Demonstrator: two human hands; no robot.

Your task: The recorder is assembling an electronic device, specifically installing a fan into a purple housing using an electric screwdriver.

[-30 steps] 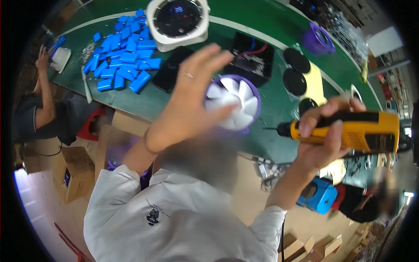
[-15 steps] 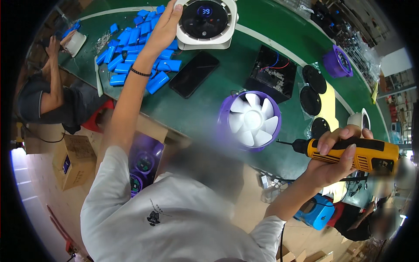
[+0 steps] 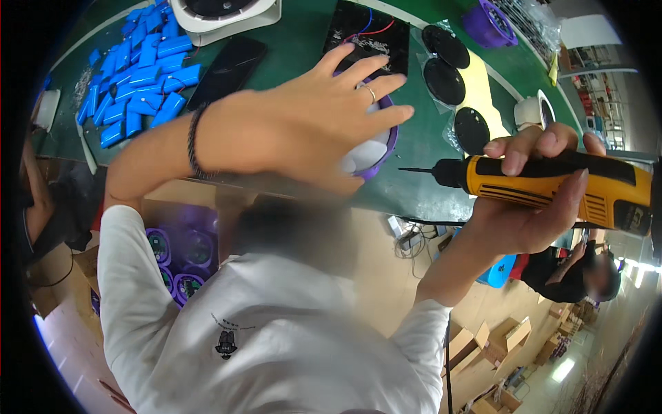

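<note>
My left hand (image 3: pixel 338 114) is spread over the purple round housing (image 3: pixel 387 148) with the white fan (image 3: pixel 369 153) inside, covering most of it. Its fingers are apart, and I cannot tell whether they touch the rim. My right hand (image 3: pixel 531 200) grips a yellow and black electric screwdriver (image 3: pixel 552 186). The thin bit points left toward the housing and stays apart from it. A white device with a dark round face (image 3: pixel 234 24) stands at the far left of my reach, cut off by the upper edge.
Blue battery packs (image 3: pixel 148 76) are heaped at the left beside a black phone (image 3: pixel 227 69). A black box with red and blue wires (image 3: pixel 365 38) sits behind the housing. Black discs (image 3: pixel 445 81) lie on yellow sheets (image 3: pixel 486 90). Purple housings (image 3: pixel 186 283) fill a carton below the table's edge.
My left hand has left the white device and come down to the right, over the fan housing. My right hand keeps its hold on the screwdriver. The whole view has shifted.
</note>
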